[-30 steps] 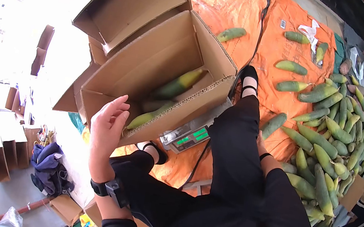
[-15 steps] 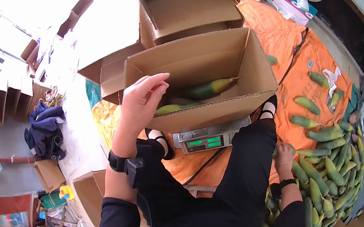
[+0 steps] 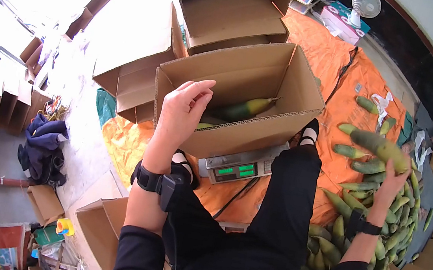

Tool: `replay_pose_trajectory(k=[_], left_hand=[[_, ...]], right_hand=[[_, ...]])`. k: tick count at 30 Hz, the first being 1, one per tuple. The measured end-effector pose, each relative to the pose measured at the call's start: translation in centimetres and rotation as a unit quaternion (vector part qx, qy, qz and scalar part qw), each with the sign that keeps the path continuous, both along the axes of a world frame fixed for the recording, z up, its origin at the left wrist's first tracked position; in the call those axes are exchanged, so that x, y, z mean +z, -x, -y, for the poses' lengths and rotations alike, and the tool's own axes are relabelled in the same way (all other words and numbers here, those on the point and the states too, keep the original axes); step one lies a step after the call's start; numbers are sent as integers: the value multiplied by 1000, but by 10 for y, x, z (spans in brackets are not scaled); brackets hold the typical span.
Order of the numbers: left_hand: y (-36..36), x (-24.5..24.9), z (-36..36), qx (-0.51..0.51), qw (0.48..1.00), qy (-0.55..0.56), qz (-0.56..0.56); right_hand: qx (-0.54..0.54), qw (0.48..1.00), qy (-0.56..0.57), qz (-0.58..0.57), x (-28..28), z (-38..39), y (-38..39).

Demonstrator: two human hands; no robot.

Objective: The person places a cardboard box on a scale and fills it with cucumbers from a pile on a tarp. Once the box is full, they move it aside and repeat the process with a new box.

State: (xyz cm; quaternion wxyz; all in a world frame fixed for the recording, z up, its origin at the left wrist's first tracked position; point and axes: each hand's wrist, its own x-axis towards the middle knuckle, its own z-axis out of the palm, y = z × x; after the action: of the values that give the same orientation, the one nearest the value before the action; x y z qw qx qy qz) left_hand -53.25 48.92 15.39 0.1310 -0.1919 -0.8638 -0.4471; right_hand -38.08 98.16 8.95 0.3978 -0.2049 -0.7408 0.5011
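My right hand (image 3: pixel 392 177) is closed round one end of a long green radish (image 3: pixel 374 143), held above the radish pile (image 3: pixel 397 237) on my right. The radish lies nearly sideways, its paler tip pointing left. My left hand (image 3: pixel 184 108) hovers at the left end of an open cardboard box (image 3: pixel 245 132), its fingers loosely bent with a gap to the thumb and nothing seen in them. Inside the box lies a green radish (image 3: pixel 246 110); a paler one shows partly behind the near wall. The box rests on a digital scale (image 3: pixel 236 171) with lit green displays.
More open cardboard boxes (image 3: pixel 233 15) stand beyond and left of the scale. An orange tarp (image 3: pixel 314 48) covers the floor, with loose radishes (image 3: pixel 367 105) on it. A small white fan (image 3: pixel 366 4) stands at the back right. Dark cloth (image 3: pixel 45 146) lies at left.
My right hand has risen from the near side of the pile and moved right and forward, now with a radish in it. My left hand keeps about the same pose by the box.
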Motion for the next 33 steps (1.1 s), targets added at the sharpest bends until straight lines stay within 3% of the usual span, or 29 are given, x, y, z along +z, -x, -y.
replay_pose_trajectory(k=[5,7,8,10,13,16,19,23,25,27,29,31,33], left_hand=[[0,2,0,17,1000,-12,8],[-1,2,1,21,1000,-16,14],[-1,3,1,21,1000,-18,13],[-2,4,0,19,1000,-18,14],[-4,6,-2,6,1000,-12,-8],[-4,7,-4,-24,995,-84,43],[-2,4,3,-74,995,8,60],[-5,7,13,-77,987,-45,134],[-8,10,15,-30,988,-20,150],[-10,14,12,11,984,32,172],[-2,6,13,42,976,160,140],[0,5,2,70,947,283,132],[7,3,-1,56,929,331,154]], right_hand=[[46,990,29,-127,100,55,31],[181,955,79,-223,120,71,45],[179,955,80,-224,125,83,54],[290,913,157,-240,132,109,72],[370,876,261,-164,125,149,98],[456,825,325,-77,107,194,117],[480,805,350,5,98,232,124],[460,829,312,64,85,224,135],[422,884,194,56,79,203,135],[375,910,177,24,76,181,126],[335,934,120,29,66,146,110],[309,942,111,65,45,116,86],[262,948,125,132,4,89,59]])
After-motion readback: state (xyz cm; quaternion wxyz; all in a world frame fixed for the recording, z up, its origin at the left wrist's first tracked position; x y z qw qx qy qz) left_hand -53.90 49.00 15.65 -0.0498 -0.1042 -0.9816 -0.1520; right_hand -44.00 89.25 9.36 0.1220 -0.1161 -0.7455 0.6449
